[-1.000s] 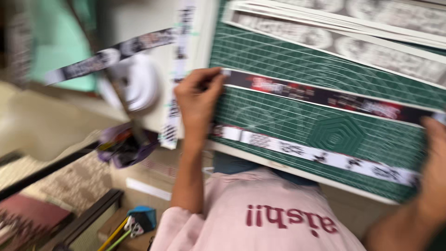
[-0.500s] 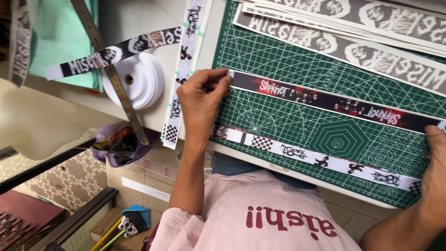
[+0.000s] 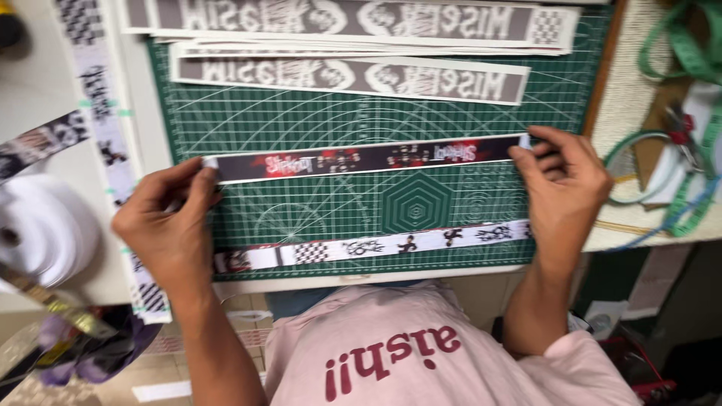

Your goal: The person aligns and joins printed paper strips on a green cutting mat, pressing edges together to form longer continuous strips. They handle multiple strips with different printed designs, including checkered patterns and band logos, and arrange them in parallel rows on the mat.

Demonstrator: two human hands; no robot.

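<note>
Head camera looks down at a green cutting mat [image 3: 316, 120] on the bench. Both hands hold one dark printed strip [image 3: 361, 159] flat on the mat, stretched between them. Left hand [image 3: 169, 225] pinches the strip's left end in a tight grip. Right hand [image 3: 564, 184] pinches the right end the same way. A white printed strip [image 3: 376, 246] lies lower on the mat, near the front edge. Grey printed strips [image 3: 353, 77] lie near the top. A white ribbon roll [image 3: 41, 229] sits at the left.

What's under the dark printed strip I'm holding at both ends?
The green cutting mat lies under the dark strip. Its grid shows around the strip; the part directly beneath is covered.
</note>
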